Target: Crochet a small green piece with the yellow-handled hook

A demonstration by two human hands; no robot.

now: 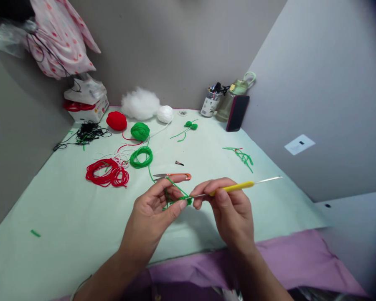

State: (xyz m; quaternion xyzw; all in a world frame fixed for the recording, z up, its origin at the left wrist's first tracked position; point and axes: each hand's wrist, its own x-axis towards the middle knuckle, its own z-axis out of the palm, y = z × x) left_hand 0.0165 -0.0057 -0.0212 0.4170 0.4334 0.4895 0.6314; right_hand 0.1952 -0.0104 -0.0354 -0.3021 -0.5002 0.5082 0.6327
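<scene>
My left hand (158,209) pinches a small piece of green crochet work (188,201) between thumb and fingers. Green yarn runs over its raised index finger and back toward a green yarn ball (140,131). In my right hand (230,205) is a crochet hook (233,188) with a yellow handle and metal at both ends. One metal end of the hook meets the green piece at my left thumb tip; the other points right. Just beyond my left fingers lie orange-handled thread snips (172,176), partly behind the index finger.
Behind are a coil of green yarn (141,157), a red yarn heap (107,173), a red ball (116,121), a white ball (165,113) and fluffy stuffing (140,103). A phone (237,113) leans by a bottle (226,104) and a pen cup (210,104). Green scraps (242,156) lie right.
</scene>
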